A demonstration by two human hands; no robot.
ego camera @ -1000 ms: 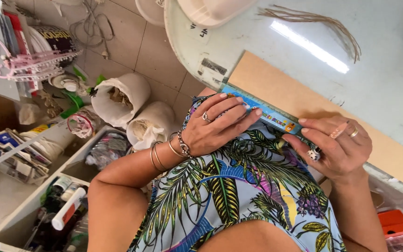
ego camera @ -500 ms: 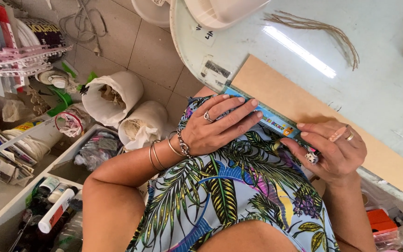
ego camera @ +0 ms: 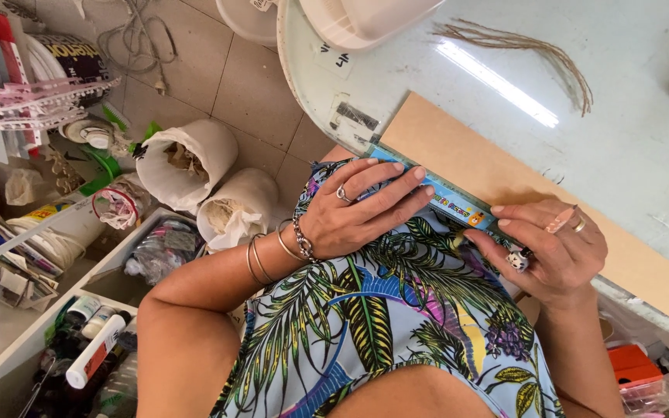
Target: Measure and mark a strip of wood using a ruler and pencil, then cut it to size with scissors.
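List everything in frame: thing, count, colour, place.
ruler: 1, blue, along near edge of board
board: 1, tan, flat on table
table: 1, pale, glossy, upper right
fibre strands: 1 bundle, brown, on table
bags: 2, white, on tiled floor
box: 1, orange, lower right
shelf clutter: tubes and bottles, mixed, lower left
left hand: flat on ruler, ring, bracelets
right hand: on ruler's right end, grip on a small pale stick
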